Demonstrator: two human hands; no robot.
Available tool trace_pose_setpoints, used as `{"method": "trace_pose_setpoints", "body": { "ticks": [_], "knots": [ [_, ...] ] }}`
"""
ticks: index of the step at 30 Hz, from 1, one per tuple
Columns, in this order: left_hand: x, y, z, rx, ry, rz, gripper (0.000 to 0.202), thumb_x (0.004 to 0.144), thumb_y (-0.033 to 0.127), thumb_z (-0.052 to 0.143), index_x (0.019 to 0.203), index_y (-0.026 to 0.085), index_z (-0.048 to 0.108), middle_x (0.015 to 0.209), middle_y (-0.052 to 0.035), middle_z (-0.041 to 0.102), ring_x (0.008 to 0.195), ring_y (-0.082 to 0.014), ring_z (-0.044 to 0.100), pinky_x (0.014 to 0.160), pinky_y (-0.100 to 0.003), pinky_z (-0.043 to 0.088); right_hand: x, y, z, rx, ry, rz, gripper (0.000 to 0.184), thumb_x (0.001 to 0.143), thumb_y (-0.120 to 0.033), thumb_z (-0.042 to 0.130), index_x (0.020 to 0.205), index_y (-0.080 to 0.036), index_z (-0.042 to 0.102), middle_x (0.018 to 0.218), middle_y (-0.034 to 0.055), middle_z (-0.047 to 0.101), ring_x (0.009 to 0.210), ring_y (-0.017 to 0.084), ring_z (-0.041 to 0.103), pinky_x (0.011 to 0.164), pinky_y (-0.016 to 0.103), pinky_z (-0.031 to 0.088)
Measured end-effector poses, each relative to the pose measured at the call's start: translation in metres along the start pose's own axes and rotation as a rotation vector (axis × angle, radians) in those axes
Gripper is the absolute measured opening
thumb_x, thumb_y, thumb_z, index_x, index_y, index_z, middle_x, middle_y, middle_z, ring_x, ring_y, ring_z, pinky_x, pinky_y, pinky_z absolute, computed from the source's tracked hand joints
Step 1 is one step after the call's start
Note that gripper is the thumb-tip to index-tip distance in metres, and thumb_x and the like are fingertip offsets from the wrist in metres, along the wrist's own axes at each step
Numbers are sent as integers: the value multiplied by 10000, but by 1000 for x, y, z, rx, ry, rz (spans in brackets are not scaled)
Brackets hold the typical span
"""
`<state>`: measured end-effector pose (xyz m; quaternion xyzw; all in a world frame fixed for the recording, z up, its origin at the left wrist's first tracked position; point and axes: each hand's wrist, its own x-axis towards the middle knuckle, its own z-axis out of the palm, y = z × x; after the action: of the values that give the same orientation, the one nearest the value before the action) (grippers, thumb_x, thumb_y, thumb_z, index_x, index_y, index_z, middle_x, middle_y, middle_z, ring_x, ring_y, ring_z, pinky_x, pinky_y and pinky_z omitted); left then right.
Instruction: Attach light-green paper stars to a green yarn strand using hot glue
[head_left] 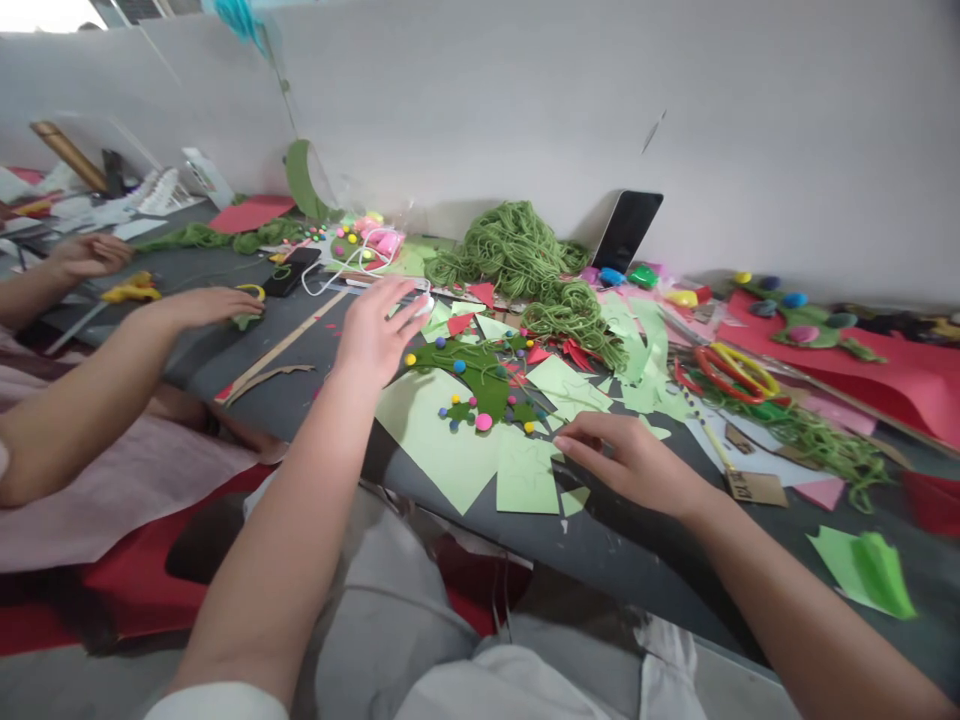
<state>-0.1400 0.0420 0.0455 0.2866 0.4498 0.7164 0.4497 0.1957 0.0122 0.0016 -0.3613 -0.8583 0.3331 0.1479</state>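
My left hand (381,330) hovers over the table with its fingers spread, beside a white cable (330,275) and a small white object (429,306) at the fingertips. My right hand (626,462) rests low at the table's near side, thumb and fingers drawn together by light green paper with star outlines (529,475). Whatever sits between those fingertips is too small to make out. Between my hands lies a dark green felt crescent (480,372) dotted with coloured pompoms. Below it are felt stars with a pink pompom (484,422), over a light green sheet (431,430).
Green yarn (517,245) is heaped at the back, near a leaning phone (628,232). Scissors (739,370), yarn and a cardboard tag (757,488) lie right. At left, a co-worker's hand (214,305) touches a green piece near another phone (294,272); yellow-handled scissors (133,290) lie nearby.
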Motion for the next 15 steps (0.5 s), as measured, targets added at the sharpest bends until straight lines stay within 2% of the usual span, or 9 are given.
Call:
{"method": "trace_pose_setpoints", "body": {
  "ticks": [4,6,11,15],
  "knots": [
    [20,16,-19,-228,210,-51,287,899,319,610,1158,199,633,1162,-122,739,1094,-225,715,966,-339,559,0,0,0,6,-9,3,344,1039,-473,486,931,-212,681,849,31,683,730,145,574,690,287,444],
    [27,20,-25,-273,239,-73,286,914,299,575,1174,189,616,1093,-114,746,1018,-205,728,916,-314,569,0,1,0,13,-13,5,349,1039,-477,487,925,-209,679,840,32,681,722,144,570,684,286,445],
    [33,21,-27,-289,271,-116,143,913,252,557,1023,187,621,875,-60,723,736,-145,688,651,-236,534,0,1,1,12,-24,-3,358,1041,-482,481,935,-207,684,851,43,688,730,150,584,687,289,455],
    [34,22,-27,-308,280,-138,109,913,248,546,971,185,614,848,-51,710,674,-130,655,582,-227,487,0,2,1,1,-29,-13,354,1042,-474,480,939,-209,690,864,51,702,743,157,602,690,290,463]
  ]
}}
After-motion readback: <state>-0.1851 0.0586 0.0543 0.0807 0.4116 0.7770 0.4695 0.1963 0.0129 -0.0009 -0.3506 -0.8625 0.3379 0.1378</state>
